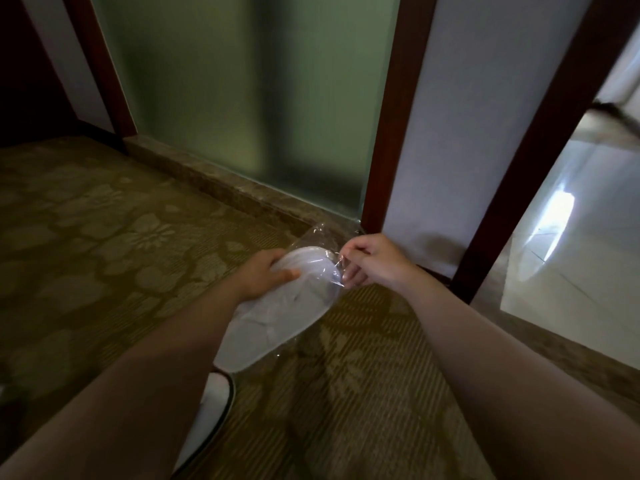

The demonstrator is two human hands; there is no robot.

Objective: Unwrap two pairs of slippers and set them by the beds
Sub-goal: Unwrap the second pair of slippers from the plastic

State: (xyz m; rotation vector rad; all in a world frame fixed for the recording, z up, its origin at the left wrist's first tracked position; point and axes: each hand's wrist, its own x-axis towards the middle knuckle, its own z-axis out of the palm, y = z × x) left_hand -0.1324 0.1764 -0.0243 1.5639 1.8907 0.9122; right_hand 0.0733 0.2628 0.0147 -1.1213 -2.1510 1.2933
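A pair of white slippers sits inside a clear plastic wrapper, held in the air above the carpet. My left hand grips the toe end of the wrapped pair from the left. My right hand pinches the loose clear plastic at the wrapper's far end. Below my left forearm, another white slipper with a dark edge shows low in the view, partly hidden by my arm.
Patterned olive carpet covers the floor. A frosted glass panel in dark wooden frames stands ahead, above a stone sill. On the right, a doorway opens onto pale shiny tiles.
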